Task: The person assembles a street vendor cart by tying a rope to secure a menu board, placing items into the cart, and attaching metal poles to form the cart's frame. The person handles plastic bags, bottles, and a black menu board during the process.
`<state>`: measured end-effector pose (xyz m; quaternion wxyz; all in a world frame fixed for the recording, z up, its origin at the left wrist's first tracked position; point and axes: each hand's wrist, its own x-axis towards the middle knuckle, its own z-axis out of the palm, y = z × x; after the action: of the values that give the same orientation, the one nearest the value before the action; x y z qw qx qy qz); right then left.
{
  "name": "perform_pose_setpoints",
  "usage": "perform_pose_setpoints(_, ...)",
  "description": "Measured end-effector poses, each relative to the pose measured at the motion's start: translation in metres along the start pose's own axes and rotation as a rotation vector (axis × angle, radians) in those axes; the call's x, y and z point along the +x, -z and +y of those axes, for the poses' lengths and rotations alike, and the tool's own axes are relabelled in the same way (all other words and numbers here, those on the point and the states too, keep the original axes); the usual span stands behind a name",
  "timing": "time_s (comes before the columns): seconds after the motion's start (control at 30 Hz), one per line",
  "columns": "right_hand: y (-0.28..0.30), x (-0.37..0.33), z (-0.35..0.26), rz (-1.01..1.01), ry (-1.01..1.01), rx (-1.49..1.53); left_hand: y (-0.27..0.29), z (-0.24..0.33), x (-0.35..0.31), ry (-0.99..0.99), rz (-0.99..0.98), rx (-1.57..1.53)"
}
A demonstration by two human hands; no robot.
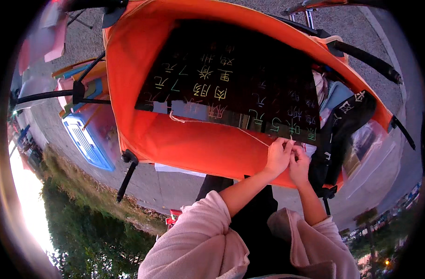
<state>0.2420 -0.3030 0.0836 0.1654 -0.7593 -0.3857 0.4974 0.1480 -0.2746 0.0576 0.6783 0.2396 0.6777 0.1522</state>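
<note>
A black menu board (263, 65) with coloured handwriting, upside down to me, lies across an orange fabric wagon (189, 146). Along its near edge runs a thin pale string (178, 119), loosely bunched at the left and stretched toward the near right corner. There my left hand (277, 157) is closed, thumb and fingertips pinching the string. Close beside it, nearly touching, my right hand (299, 165) is also pinched shut at a short end of the string by the board's edge. The fingers partly hide the string between them.
Right of the board, the wagon holds a black cloth (331, 135) with white lettering and clear plastic bags (368, 144). A blue-lidded plastic box (88, 142) stands outside on the left. Black frame poles (368, 60) stick out around the wagon on grey pavement.
</note>
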Motion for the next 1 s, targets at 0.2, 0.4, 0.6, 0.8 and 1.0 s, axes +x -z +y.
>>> perform_pose_setpoints(0.2,0.005,0.003,-0.009,0.047,-0.04,0.04,-0.001,0.015,0.003,-0.134,-0.004,0.024)
perform_pose_setpoints(0.4,0.007,0.005,-0.009,0.057,0.006,0.009,-0.005,0.01,0.006,-0.126,-0.008,0.044)
perform_pose_setpoints(0.6,0.01,0.008,-0.011,0.056,0.007,-0.028,-0.002,0.024,0.006,-0.073,-0.047,-0.015)
perform_pose_setpoints(0.8,0.008,0.006,-0.012,0.072,0.016,-0.033,-0.005,0.022,0.01,-0.069,-0.035,0.046)
perform_pose_setpoints(1.0,0.017,0.011,-0.026,0.124,-0.021,0.209,0.005,0.037,0.016,-0.2,-0.219,0.085)
